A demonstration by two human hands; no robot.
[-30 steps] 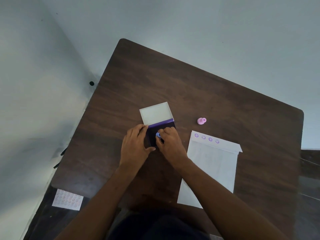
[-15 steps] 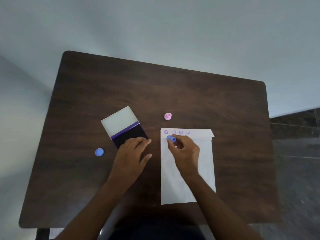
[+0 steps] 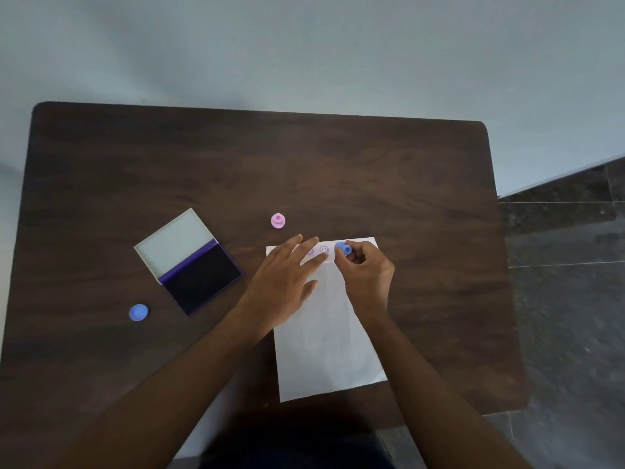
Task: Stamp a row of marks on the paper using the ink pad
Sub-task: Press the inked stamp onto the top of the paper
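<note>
The right hand (image 3: 367,277) pinched a small round blue plastic stamp (image 3: 343,248) on the white paper sheet (image 3: 326,340); the left hand (image 3: 287,279) lay flat with fingers spread, pinning the sheet

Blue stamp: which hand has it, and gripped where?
The right hand pinches the blue stamp by its sides with the fingertips, over the paper. The left hand holds nothing; it lies flat on the paper.
</note>
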